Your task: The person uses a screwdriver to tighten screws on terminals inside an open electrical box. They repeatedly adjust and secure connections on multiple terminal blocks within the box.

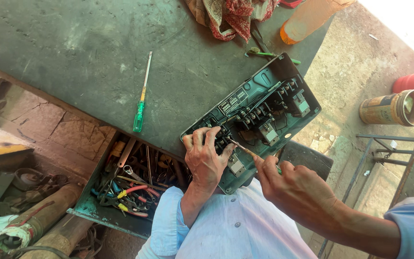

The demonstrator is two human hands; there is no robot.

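1. Two bare hands work at the near edge of a dark green workbench [73, 52].
2. Right hand [288, 184] pinches a thin screwdriver [245, 151], its tip inside the open green electrical switch box [257, 112].
3. Left hand [206, 156] clasps that box's near corner.
4. Below lies an open drawer of pliers [125, 192].
5. Farther off rests a green-handled screwdriver [141, 98].
6. Farthest, patterned red cloth [231, 14].

the left hand [206, 158] covers the near corner of the open electrical box [257, 112]. the screwdriver [244, 150] handle is buried in the right hand [283, 184]. the patterned cloth [231, 14] and orange bottle [307, 17] are cut off at the top edge; the drawer tools [130, 184] are too jumbled to tell apart.
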